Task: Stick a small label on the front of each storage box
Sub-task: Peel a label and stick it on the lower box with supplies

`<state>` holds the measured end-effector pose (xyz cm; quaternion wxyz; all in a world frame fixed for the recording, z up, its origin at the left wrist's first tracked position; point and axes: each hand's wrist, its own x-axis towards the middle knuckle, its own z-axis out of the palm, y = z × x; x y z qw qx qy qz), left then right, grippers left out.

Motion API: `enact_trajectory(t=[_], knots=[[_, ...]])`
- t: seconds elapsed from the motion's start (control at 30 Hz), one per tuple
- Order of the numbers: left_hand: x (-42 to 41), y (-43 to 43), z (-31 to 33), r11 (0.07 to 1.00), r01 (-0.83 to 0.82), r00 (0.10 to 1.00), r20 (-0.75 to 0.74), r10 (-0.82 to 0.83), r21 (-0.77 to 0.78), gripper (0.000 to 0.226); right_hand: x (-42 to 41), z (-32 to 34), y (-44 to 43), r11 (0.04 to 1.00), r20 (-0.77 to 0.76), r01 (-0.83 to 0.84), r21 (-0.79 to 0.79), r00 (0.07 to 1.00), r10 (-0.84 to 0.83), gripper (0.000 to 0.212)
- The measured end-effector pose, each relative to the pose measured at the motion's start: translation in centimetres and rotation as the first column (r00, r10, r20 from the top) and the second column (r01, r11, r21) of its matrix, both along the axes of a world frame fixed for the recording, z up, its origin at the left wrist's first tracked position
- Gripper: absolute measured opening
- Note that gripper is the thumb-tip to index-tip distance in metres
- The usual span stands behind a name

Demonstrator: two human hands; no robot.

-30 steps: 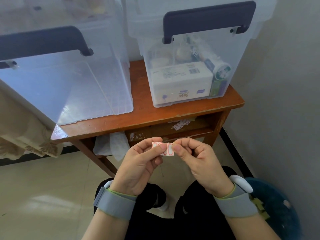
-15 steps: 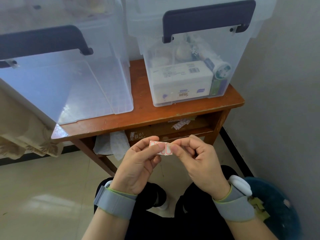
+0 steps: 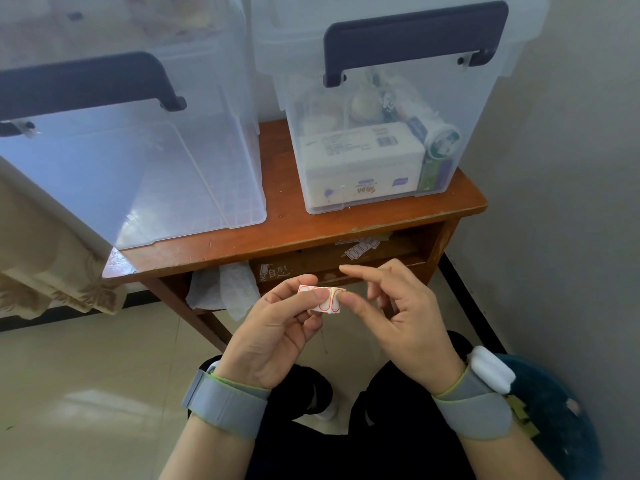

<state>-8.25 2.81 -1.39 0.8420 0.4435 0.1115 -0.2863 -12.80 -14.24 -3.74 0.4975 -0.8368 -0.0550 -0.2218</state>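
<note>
Wooden table (image 3: 346, 233); white tissue (image 3: 225, 289) beneath; perhaps a stool (image 3: 561, 410).

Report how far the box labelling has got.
Done: nothing; no label shows on the front of the empty left box or the filled right box. In hand: the left hand holds a small label strip while the right hand picks at its end. Left: peel and stick one on each box.

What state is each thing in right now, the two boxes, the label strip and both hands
Left storage box: lid on, looks empty, no label seen.
Right storage box: lid on, holding packaged goods, no label seen.
Label strip: pinched between both hands, right end bent down.
Left hand: gripping the strip.
Right hand: thumb on the strip's right end, index finger lifted.
Table: bearing both boxes.
</note>
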Motion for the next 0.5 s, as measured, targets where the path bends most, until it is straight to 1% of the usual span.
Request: enact_trajectory(t=[0.03,0.1,0.2,0.3,0.4,0.5], knots=[[0.04,0.04,-0.02,1.000,0.003,1.000,0.001,-0.003,0.001,0.033,0.02,0.10,-0.21,0.999,0.015,-0.008,-0.049,1.000,0.009,0.031],[0.05,0.02,-0.09,1.000,0.006,1.000,-0.002,-0.006,0.009,0.037,0.05,0.26,-0.51,0.993,0.056,-0.010,-0.118,0.998,0.017,0.026],[0.08,-0.02,-0.22,1.000,0.012,1.000,0.004,-0.012,0.009,0.036,0.12,0.32,-0.72,0.985,0.097,-0.003,-0.170,0.995,0.020,0.019],[0.16,-0.03,-0.28,1.000,0.008,1.000,0.008,-0.008,0.017,0.042,0.15,0.49,-0.78,0.976,0.105,0.003,-0.218,0.994,0.021,0.019],[0.23,-0.17,-0.33,1.000,0.004,1.000,0.008,-0.005,0.029,0.036,0.19,0.60,-0.65,0.979,0.085,-0.014,-0.204,0.996,0.031,0.018],[0.67,-0.24,-0.16,0.999,-0.021,1.000,0.023,0.020,0.028,0.039,0.46,1.04,-0.57,0.994,0.070,-0.011,-0.110,0.997,0.019,0.013]])
